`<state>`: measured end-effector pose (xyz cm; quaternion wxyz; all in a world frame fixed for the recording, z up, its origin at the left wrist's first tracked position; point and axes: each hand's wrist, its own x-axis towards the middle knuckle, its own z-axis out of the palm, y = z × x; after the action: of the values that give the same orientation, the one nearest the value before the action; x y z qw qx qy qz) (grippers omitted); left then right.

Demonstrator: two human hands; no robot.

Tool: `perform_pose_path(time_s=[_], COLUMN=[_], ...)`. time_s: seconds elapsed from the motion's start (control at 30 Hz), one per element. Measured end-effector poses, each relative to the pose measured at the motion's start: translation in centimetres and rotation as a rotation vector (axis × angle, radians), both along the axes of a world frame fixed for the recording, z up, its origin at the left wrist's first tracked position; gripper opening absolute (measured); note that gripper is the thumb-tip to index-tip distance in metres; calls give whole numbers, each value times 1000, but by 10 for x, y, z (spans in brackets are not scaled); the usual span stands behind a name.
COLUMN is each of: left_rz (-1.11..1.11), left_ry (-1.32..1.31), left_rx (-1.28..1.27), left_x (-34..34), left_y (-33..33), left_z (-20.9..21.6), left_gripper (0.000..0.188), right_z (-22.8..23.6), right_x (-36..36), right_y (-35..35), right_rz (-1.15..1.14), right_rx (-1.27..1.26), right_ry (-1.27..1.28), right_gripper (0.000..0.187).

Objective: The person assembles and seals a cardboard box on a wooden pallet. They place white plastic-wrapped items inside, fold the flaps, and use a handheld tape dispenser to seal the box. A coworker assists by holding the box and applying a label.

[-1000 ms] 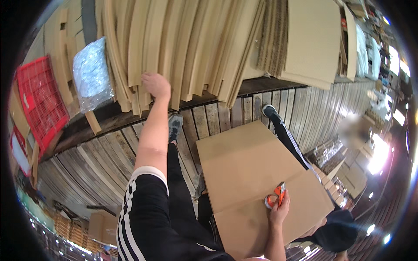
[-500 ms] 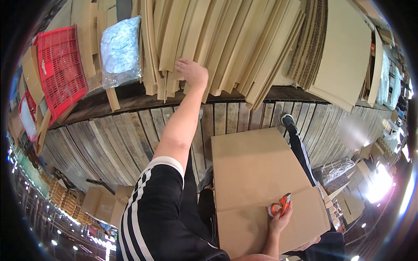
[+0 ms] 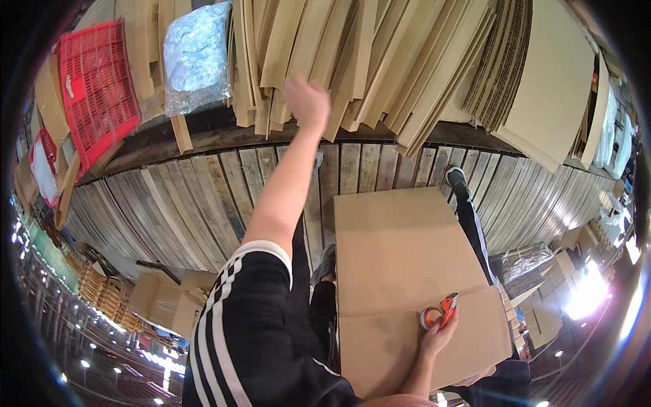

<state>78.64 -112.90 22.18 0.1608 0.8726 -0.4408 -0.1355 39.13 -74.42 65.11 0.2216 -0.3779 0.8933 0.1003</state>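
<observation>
Plank floor (image 3: 196, 210): spread across the middle of the view, slatted, weathered grey-brown.
Cardboard row (image 3: 415, 68): along the top, beyond the floor; many narrow folded pieces packed side by side, uneven at the near ends.
Sheet stack (image 3: 553, 88): to the right of the row; flat brown board, corrugated at the visible edges.
Creased cardboard (image 3: 400, 251): broad and plain brown, right of centre, below the row and partly under the right forearm; creased across the lower part.
Black sleeve (image 3: 254, 332): on the left arm, white-striped and white-cuffed, ending near the elbow.
Red crate (image 3: 100, 88): upper left, latticed, tilted.
Clear bag (image 3: 196, 57): between crate and cardboard row; filled with something pale blue.
Left hand (image 3: 308, 102): stretched out to the near ends of the row; fingers bent, motion-blurred; grip on a piece, or mere contact: cannot tell.
Right hand (image 3: 436, 337): above the lower half of the creased cardboard; grip closed on the cutter.
Orange cutter (image 3: 449, 306): in the right hand, pointing up and away.
Tape roll (image 3: 426, 317): orange-rimmed, at the right hand's fingers, just left of the cutter.
</observation>
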Motion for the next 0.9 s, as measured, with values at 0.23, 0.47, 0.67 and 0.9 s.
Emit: perform_pose_path(time_s=[0.23, 0.47, 0.67, 0.9], left_rz=[-174, -98, -314, 69], left_ry=[-132, -124, 543, 1975], left_rx=[360, 387, 381, 443], left_x=[57, 44, 54, 34], left_y=[32, 15, 4, 17], left_z=[-25, -8, 74, 285], left_gripper=[76, 75, 52, 25], right_z=[-17, -13, -2, -4], right_x=[9, 14, 17, 16], right_y=[-3, -1, -4, -4], right_rz=[-66, 3, -46, -80], right_rx=[20, -25, -41, -250], right_ry=[-20, -9, 9, 17], right_gripper=[63, 61, 60, 59])
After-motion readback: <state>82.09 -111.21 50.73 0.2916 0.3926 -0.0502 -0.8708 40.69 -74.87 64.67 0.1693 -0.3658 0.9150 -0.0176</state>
